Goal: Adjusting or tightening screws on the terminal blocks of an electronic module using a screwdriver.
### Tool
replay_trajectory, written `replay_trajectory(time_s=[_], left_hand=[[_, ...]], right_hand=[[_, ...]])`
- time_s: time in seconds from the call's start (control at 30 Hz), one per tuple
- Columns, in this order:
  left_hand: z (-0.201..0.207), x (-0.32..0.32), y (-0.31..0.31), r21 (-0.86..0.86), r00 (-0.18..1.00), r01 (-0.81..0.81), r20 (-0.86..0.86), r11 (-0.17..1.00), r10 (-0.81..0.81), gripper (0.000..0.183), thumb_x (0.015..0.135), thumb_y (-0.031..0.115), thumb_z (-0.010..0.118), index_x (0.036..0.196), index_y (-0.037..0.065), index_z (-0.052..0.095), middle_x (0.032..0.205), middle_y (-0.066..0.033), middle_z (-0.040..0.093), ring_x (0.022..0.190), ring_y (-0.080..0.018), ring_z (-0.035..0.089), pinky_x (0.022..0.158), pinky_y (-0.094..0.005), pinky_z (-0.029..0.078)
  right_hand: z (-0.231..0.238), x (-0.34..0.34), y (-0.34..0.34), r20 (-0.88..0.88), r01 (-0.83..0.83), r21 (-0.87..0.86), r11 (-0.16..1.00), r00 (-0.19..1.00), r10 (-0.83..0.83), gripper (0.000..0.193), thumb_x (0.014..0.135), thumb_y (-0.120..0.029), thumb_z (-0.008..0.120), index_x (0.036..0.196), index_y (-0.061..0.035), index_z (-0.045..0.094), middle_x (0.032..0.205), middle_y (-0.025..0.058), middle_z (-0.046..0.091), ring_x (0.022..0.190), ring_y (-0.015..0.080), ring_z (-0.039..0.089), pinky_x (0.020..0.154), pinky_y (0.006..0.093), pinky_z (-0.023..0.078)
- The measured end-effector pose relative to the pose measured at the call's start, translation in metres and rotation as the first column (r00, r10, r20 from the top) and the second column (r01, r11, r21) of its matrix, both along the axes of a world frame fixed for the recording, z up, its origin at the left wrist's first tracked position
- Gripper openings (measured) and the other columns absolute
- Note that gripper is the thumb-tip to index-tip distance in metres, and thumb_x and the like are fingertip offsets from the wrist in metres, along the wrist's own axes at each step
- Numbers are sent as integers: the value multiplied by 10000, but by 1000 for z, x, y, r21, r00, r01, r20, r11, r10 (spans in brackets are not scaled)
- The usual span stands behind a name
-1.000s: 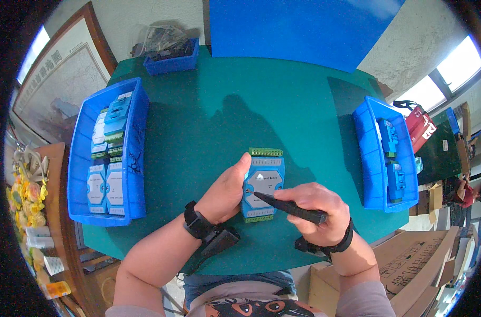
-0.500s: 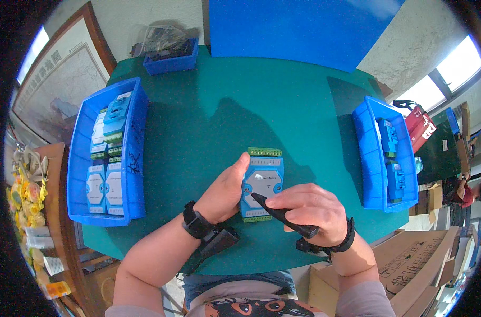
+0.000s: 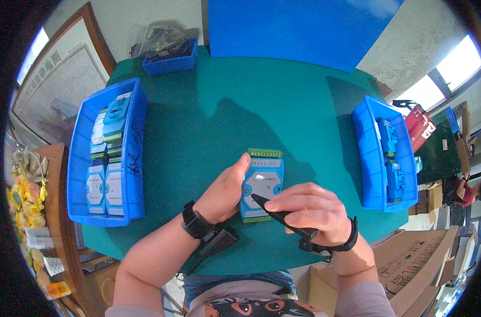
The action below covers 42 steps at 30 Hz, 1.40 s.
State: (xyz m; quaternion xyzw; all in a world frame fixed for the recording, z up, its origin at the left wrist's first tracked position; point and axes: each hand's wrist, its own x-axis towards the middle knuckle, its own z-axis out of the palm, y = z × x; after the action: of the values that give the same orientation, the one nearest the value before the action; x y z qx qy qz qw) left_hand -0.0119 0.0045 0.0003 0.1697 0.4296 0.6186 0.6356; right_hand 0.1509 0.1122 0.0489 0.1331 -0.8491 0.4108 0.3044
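Over the near middle of the table, my left hand point(image 3: 223, 191) grips the left side of a blue electronic module point(image 3: 262, 182). The module has a pale label on its face and green terminal blocks at its top and bottom ends. My right hand point(image 3: 322, 211) is closed round a black pen-shaped tool point(image 3: 275, 212) with a tapered end. That end points at the lower middle of the module's face; whether it touches I cannot tell. A dark wristband sits on each wrist.
On the green table point(image 3: 198, 132), a blue bin point(image 3: 136, 179) at left holds several modules. Another blue bin point(image 3: 371, 182) at right holds blue modules too. A small blue bin point(image 3: 171, 65) stands at the far left, before a blue panel point(image 3: 298, 31). A cardboard box point(image 3: 409, 259) is at lower right.
Almost nothing differs. The tool and the fingers of my right hand have shifted very slightly, and the module's tilt has changed a little. My left hand keeps its hold.
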Motion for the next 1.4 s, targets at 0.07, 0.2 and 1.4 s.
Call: replay_trajectory(time_s=[0.07, 0.2, 1.4], left_hand=[[0, 0, 0, -1, 1000, 12, -6, 1000, -12, 641, 999, 503, 136, 1265, 38, 489, 1173, -131, 607, 1067, -246, 602, 950, -384, 469], [0, 0, 1, -6, 1000, 14, -10, 1000, -14, 637, 1001, 498, 131, 1273, 40, 481, 1172, -132, 606, 1071, -246, 601, 952, -381, 469], [-6, -5, -3, 26, 978, 160, -142, 987, -155, 634, 977, 543, 284, 1258, 22, 512, 1156, -123, 621, 1038, -224, 618, 906, -367, 494]], right_hand=[[0, 0, 0, -2, -9, 0, 1000, 1000, 9, 329, 737, -59, 709, 1037, -88, 576, 1100, 116, 650, 925, 310, 639, 757, 394, 523], [0, 1, 1, -4, -25, -4, 1000, 1000, 25, 327, 735, -68, 712, 1033, -86, 578, 1109, 124, 645, 924, 316, 634, 758, 397, 522], [5, 4, -2, -81, -27, 264, 964, 995, 50, 266, 754, -98, 683, 994, -124, 570, 1130, 116, 617, 904, 285, 617, 751, 362, 538]])
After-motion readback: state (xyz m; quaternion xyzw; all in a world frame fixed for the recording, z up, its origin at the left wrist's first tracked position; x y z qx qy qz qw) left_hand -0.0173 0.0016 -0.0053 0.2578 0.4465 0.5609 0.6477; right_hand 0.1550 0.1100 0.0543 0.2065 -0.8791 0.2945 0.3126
